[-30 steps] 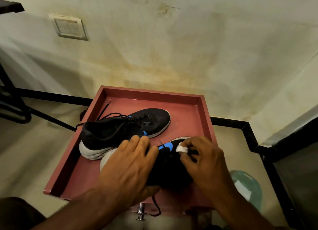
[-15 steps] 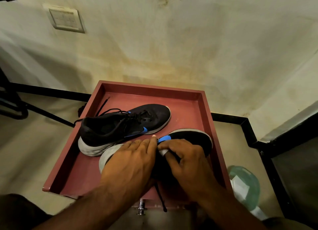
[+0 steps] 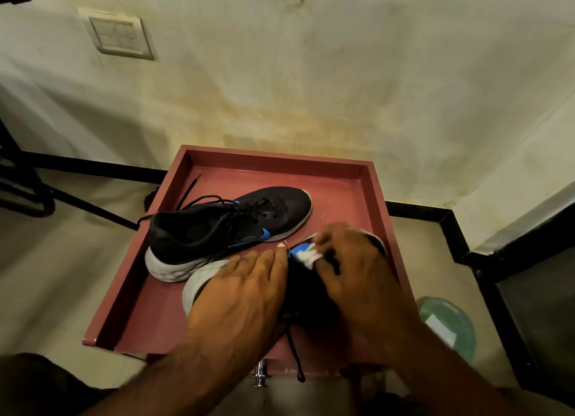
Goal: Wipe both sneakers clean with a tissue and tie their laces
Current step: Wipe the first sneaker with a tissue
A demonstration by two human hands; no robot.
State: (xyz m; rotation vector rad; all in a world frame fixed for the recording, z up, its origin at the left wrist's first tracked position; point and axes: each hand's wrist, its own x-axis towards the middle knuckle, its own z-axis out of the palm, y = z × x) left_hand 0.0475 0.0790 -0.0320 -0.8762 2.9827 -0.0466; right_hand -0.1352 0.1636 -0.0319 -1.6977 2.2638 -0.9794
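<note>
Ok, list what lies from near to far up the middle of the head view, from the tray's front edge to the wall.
Dangling lace end → left hand on the near sneaker → far sneaker → tray's back rim → stained wall.

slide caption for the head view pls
Right hand rubs tissue on near sneaker, left hand steadying it.

Legible text: none | Far sneaker [image 3: 230,225] – blue side mark, a shape only, no lettering | Near sneaker [image 3: 199,281] – blue patch by the tissue [image 3: 306,256], no wording to be made out | Wall switch plate [image 3: 119,35] – blank | Green container [image 3: 451,325] – pale label, too blurred to read
</note>
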